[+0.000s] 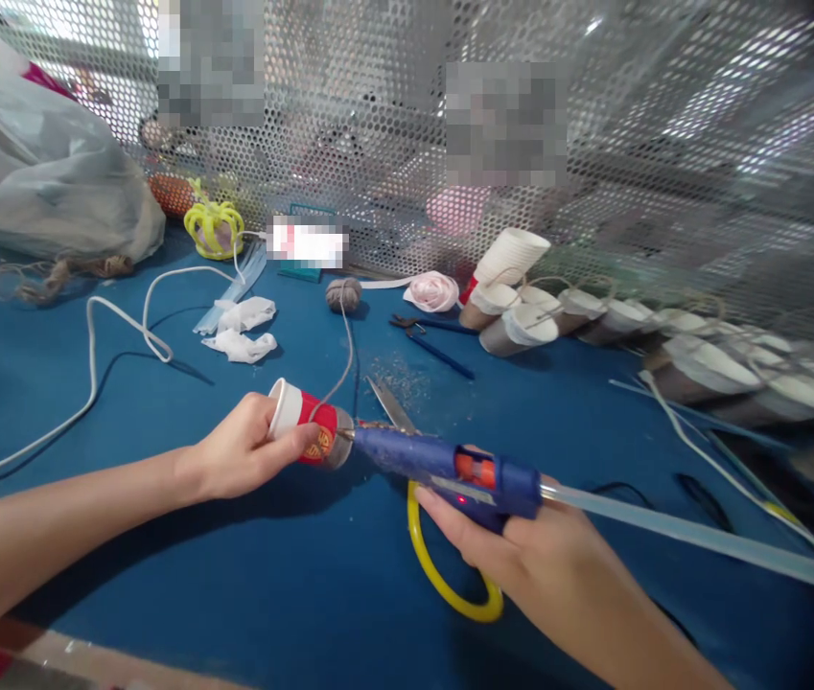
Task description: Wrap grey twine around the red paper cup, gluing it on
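Tilted on its side, a red and white paper cup is gripped by my left hand, its open rim toward the left. Grey yarn wraps part of the cup near its base and runs up to a small yarn ball. My right hand is closed around a blue hot glue gun, with a long translucent glue stick out of its back. The gun's nozzle is at the cup's base; whether they touch I cannot tell. Yellow-handled scissors lie beneath the gun, partly hidden.
Several yarn-wrapped cups line the right back. Blue-handled pliers, a pink ribbon roll and white crumpled pieces lie behind my hands. A white cord snakes across the left. A perforated metal screen stands behind the blue table.
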`<action>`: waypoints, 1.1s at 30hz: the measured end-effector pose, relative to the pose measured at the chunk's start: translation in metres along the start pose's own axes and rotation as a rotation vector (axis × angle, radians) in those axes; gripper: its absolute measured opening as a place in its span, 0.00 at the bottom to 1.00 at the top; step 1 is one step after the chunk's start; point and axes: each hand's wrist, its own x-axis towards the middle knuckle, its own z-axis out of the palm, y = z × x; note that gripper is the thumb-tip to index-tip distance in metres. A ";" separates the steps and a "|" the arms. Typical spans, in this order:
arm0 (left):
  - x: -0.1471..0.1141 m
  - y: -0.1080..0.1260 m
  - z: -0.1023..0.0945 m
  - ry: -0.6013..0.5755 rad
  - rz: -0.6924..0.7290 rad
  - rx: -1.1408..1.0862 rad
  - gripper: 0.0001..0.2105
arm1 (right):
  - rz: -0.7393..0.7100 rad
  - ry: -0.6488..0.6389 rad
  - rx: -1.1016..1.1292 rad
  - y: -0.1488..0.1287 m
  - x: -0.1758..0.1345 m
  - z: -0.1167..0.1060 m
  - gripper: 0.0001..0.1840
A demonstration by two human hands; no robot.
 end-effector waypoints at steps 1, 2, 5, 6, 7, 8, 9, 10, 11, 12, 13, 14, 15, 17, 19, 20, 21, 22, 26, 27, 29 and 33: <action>0.000 0.000 0.000 -0.012 0.033 0.022 0.16 | 0.025 0.005 0.030 0.001 -0.002 0.001 0.20; -0.001 0.000 -0.001 -0.024 0.064 0.039 0.15 | 0.078 0.003 0.079 0.002 -0.003 0.002 0.18; -0.001 0.003 -0.001 -0.052 0.143 0.066 0.14 | 0.365 -0.093 0.332 -0.001 0.001 0.002 0.12; -0.001 0.004 -0.001 -0.057 0.163 0.069 0.13 | 0.467 -0.130 0.406 -0.003 0.005 0.001 0.11; -0.001 0.005 -0.002 -0.060 0.179 0.071 0.12 | 0.560 -0.164 0.467 -0.004 0.008 0.000 0.12; -0.001 0.005 -0.002 -0.059 0.190 0.074 0.12 | 0.641 -0.188 0.518 -0.003 0.012 -0.002 0.13; -0.001 0.005 -0.002 -0.056 0.196 0.075 0.12 | 0.710 -0.205 0.569 -0.002 0.016 -0.004 0.14; -0.001 0.005 -0.002 -0.051 0.198 0.071 0.12 | 0.769 -0.209 0.628 0.002 0.019 -0.005 0.14; -0.002 0.004 -0.002 -0.044 0.192 0.064 0.12 | 0.831 -0.192 0.694 0.007 0.022 -0.006 0.14; -0.002 0.004 -0.002 -0.038 0.179 0.053 0.12 | 0.903 -0.157 0.761 0.014 0.024 -0.006 0.14; -0.002 0.004 -0.002 -0.032 0.161 0.039 0.13 | 0.968 -0.107 0.816 0.022 0.025 -0.005 0.13; -0.002 0.004 -0.001 -0.027 0.140 0.026 0.13 | 1.032 -0.020 0.827 0.032 0.026 -0.003 0.12; -0.002 0.005 -0.001 -0.027 0.119 0.014 0.14 | 1.075 0.034 0.813 0.041 0.027 0.000 0.11; -0.002 0.006 0.000 -0.035 0.087 -0.001 0.15 | 1.130 0.070 0.784 0.059 0.027 0.008 0.10; -0.003 0.008 0.000 -0.038 0.076 -0.012 0.15 | 1.171 0.034 0.759 0.073 0.027 0.019 0.10; -0.004 0.009 0.000 -0.038 0.075 -0.016 0.15 | 1.191 -0.005 0.745 0.078 0.026 0.025 0.12; -0.004 0.009 0.000 -0.035 0.077 -0.020 0.15 | 1.214 -0.041 0.726 0.082 0.026 0.031 0.13; -0.004 0.010 0.000 -0.033 0.082 -0.024 0.15 | 1.236 -0.073 0.703 0.085 0.025 0.035 0.13; -0.006 0.011 -0.001 -0.033 0.121 -0.018 0.15 | 1.274 -0.105 0.587 0.095 0.023 0.042 0.15; -0.006 0.011 -0.002 -0.034 0.135 -0.013 0.15 | 1.255 -0.095 0.567 0.095 0.024 0.040 0.15; -0.006 0.013 -0.002 -0.037 0.165 -0.006 0.14 | 1.175 -0.065 0.560 0.092 0.028 0.033 0.11; -0.007 0.015 -0.002 -0.046 0.199 0.001 0.13 | 0.955 -0.072 0.690 0.062 0.051 0.025 0.13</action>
